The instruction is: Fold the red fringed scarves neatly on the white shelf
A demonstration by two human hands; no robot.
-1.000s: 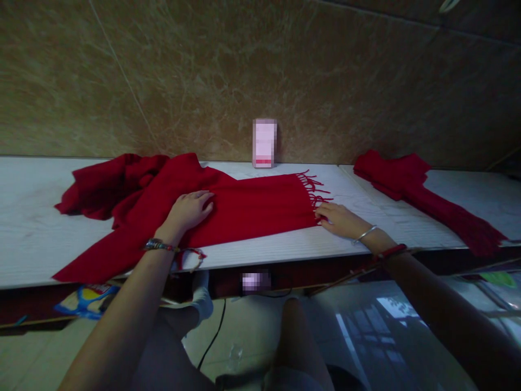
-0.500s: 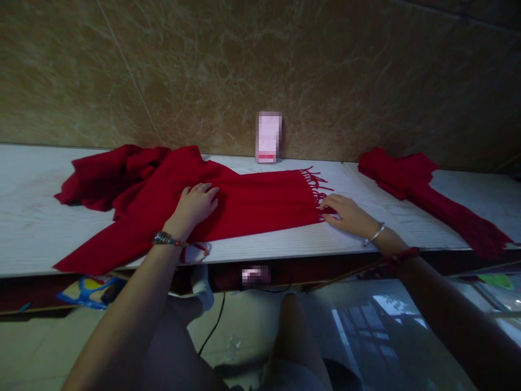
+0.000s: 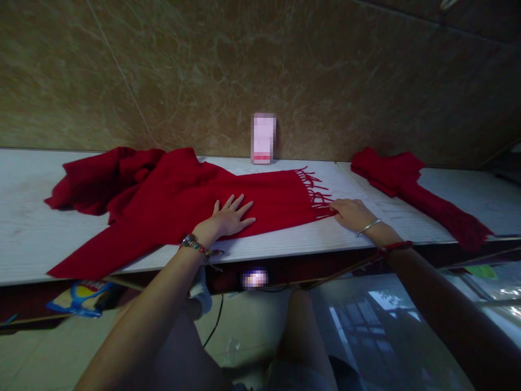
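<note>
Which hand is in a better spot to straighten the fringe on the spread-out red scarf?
Probably the right hand: it is at the fringe, pinching strands near its closest corner. The left hand lies flat, fingers spread, on the red scarf, away from the fringe.

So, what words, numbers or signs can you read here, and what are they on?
No readable text.
Upright, pale-pink, red-banded rectangular object: pixelated, unreadable.
Blue-and-yellow packet: any lettering too small and blurred.
Small, bright, pixelated object below: unreadable.
Flat red fringed cloth: no writing visible.
</note>
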